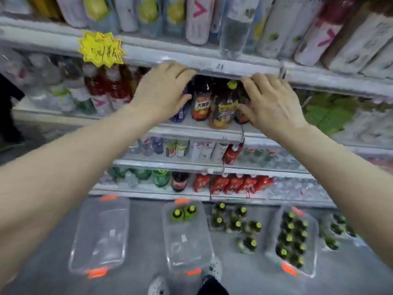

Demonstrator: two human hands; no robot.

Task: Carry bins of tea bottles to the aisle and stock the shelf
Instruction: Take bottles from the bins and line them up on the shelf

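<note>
Both bare arms stretched up toward 12, left one coming in from 8, right from 4. The left hand (pixel 163 92) has fingers bent and spread; the right hand (pixel 274 107) has fingers fairly straight, thumb out.

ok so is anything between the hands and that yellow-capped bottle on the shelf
Nothing visible blocks the right hand, right beside the yellow-capped bottle. An orange-labelled bottle stands between it and the left hand.
</note>
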